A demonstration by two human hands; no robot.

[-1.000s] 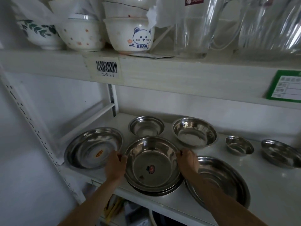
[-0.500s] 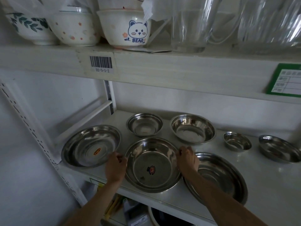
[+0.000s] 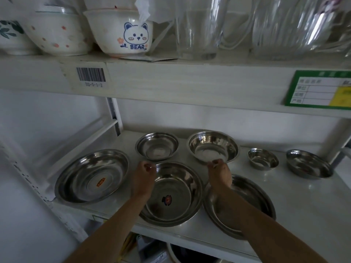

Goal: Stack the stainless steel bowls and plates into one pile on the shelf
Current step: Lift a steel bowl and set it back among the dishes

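Center plate (image 3: 171,194), wide shallow stainless dish with a red sticker in its well, sits at the front edge of the shelf (image 3: 303,209), roughly mid-span; from this view can't tell if another dish is nested under it. Likely light, rigid, thin-walled; polished surface looks slick, so a flat pinch could slip. Best hold is probably the rolled rim, opposite sides, fingers hooked under the lip. Won't break if dropped, but could clang, dent or slide off the front edge.

Left hand (image 3: 142,179) is at the plate's left rim, fingers curled in, thumb tip near the back-left of the rim; appears to touch the rim, but whether it actually clamps it is unclear. Right hand (image 3: 220,174) is curled at the back-right rim, fingertips right by the near lip of the deep bowl (image 3: 213,147) behind; can't tell which of the two it contacts. Its forearm crosses over the right plate (image 3: 252,198), which lies just beside the center one at the front edge.

Left plate (image 3: 93,175) with orange sticker sits toward the front-left corner. Back row: medium bowl (image 3: 157,146) behind the center plate, then the deep bowl, a small bowl (image 3: 263,158), and a tilted bowl (image 3: 308,164) toward the right end. Most pieces are apart, so stacking looks mostly not done.
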